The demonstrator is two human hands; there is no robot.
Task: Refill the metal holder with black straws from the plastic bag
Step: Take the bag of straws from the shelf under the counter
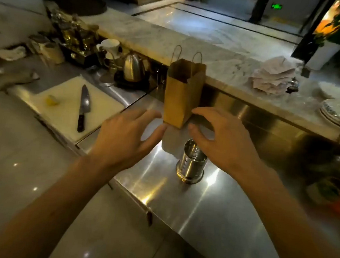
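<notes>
The right hand [220, 140] hides part of the metal holder [192, 163] — behind it, the paper bag [182, 97] is dark inside, contents unreadable.

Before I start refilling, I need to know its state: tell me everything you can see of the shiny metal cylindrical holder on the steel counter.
The shiny metal cylindrical holder stands upright on the stainless steel counter, on a wider round foot. Its wall is polished, with rows of small slots. The top is open; no straws show inside. The right hand hovers over its far rim, hiding part; contact cannot be told.
</notes>
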